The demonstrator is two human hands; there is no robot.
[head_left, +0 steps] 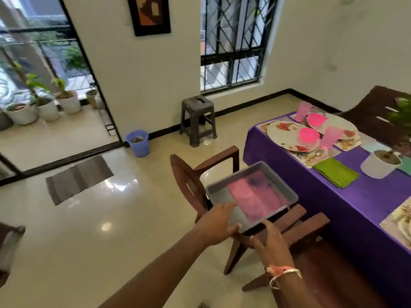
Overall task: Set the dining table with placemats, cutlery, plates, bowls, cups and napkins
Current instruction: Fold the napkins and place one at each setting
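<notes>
A grey tray (219,188) with a pink cloth (255,195) in it is held above a wooden chair (191,178). My left hand (216,223) grips its near left edge, thumb over the rim. My right hand (270,241) holds the near right corner from below. On the purple-clothed table (347,196) at the right lie floral placemats, two floral plates (282,134), each with a pink bowl (309,134), and two pink cups (330,136). A folded green napkin (335,172) lies beside them. A spoon (317,153) lies on a placemat.
A white pot (375,166) stands on the table. Another placemat with a plate (400,221) shows at the right edge. A second wooden chair (311,236) is below my hands. A dark stool (198,121), a blue bin (138,143) and a grey mat (77,177) are on the floor.
</notes>
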